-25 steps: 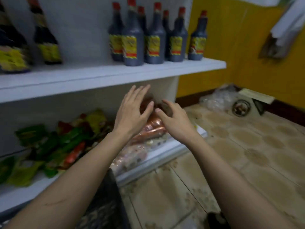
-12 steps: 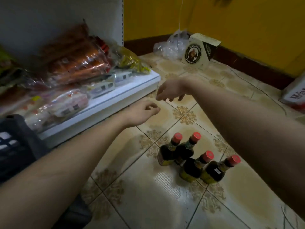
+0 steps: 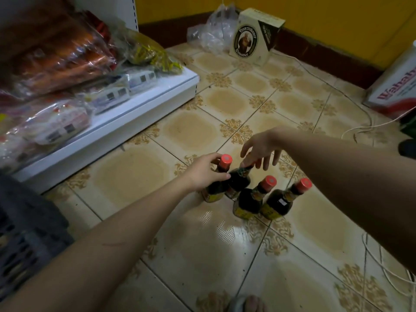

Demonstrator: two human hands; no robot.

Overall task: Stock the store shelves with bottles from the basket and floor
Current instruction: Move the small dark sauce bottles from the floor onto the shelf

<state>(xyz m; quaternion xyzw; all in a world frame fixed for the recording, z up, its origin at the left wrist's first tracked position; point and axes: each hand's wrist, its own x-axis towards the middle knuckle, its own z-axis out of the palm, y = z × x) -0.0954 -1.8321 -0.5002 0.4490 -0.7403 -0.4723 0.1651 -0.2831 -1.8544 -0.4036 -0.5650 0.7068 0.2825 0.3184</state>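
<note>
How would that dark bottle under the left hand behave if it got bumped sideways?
The bottle looks tall with a narrow neck and red cap, so it would probably tip rather than slide. It appears full of dark liquid, likely heavy for its size. Neighbouring bottles stand close, so one could knock another.

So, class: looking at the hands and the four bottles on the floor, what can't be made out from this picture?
- Second bottle, head view: its cap is hidden behind the right hand.
- Left hand: its fingertips are hidden behind the leftmost bottle.
- Bottle labels: too small and dark to read.
- Basket: cut off by the left edge, contents unseen.
</note>
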